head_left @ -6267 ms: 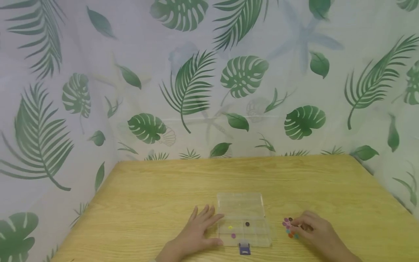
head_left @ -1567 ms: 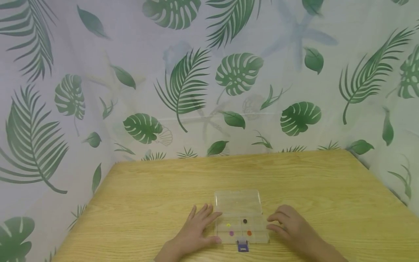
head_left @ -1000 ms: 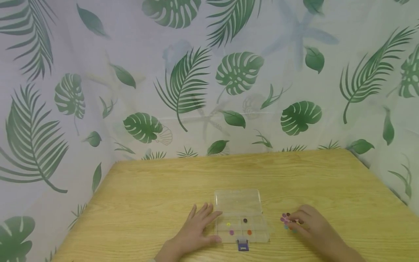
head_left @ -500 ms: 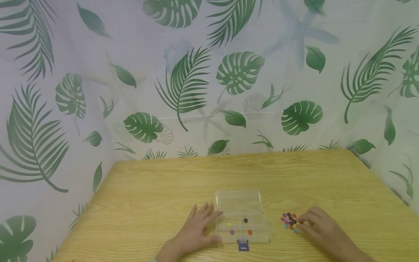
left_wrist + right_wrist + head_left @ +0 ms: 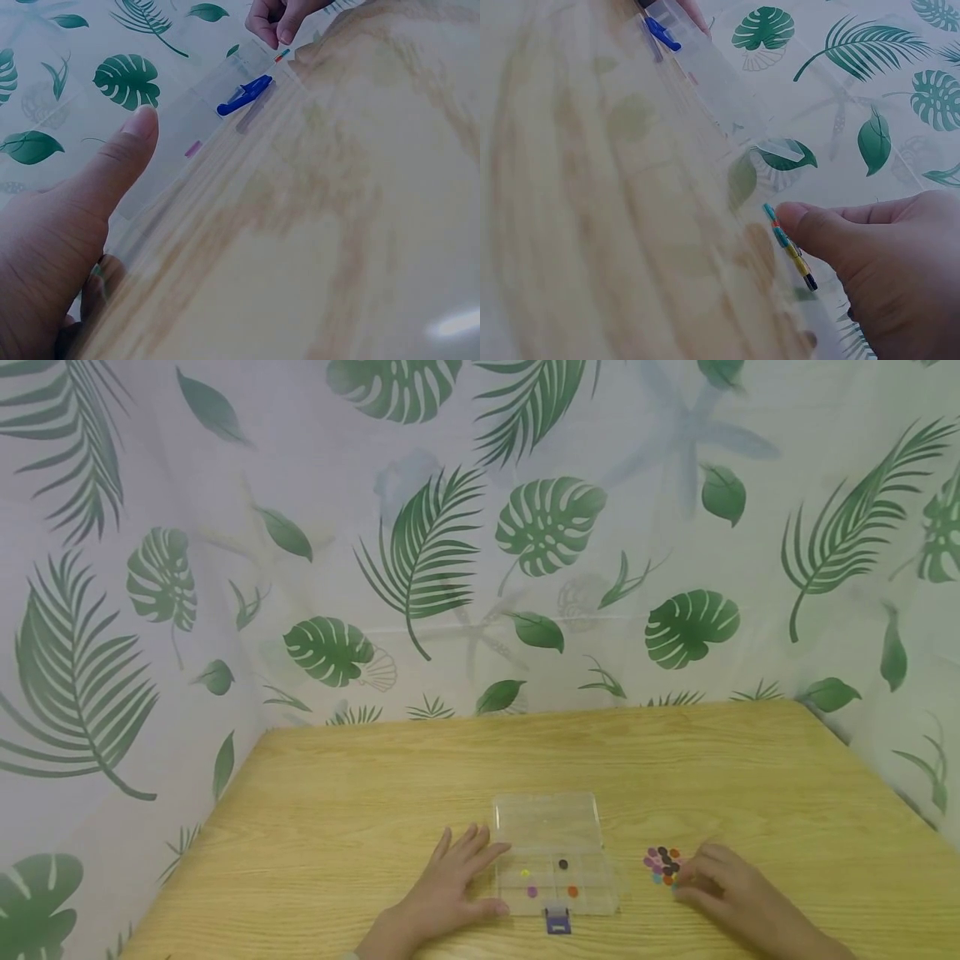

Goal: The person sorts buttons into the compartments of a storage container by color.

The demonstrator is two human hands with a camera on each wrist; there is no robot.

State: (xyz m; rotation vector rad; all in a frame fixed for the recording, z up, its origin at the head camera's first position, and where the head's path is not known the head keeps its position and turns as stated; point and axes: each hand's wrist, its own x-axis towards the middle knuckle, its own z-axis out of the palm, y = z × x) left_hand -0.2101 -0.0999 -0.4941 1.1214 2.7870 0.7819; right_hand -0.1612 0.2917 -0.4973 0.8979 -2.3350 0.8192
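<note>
A clear plastic box (image 5: 517, 906) with its lid (image 5: 546, 818) laid back has compartments and a blue-purple latch (image 5: 558, 922). Single discs lie in separate compartments: yellow (image 5: 525, 874), black (image 5: 563, 864), purple (image 5: 532, 892) and orange-red (image 5: 573, 892). My left hand (image 5: 450, 889) is spread against the box's left side. At the right, my right hand (image 5: 723, 889) reaches a cluster of small coloured discs (image 5: 662, 863), thumb and fingertips at its right edge with a gap between them. In the right wrist view, the thumb is right at the edge-on discs (image 5: 791, 247).
The box and the discs rest on a wood-grain table (image 5: 375, 785). Behind it and along both sides hangs a white leaf-printed cloth (image 5: 465, 568). A strip of table separates the box from the cluster.
The orange-red disc has come into the box's front compartment since the oldest frame. My right hand has gone from beside the box back to the cluster, then shifted along its right edge.
</note>
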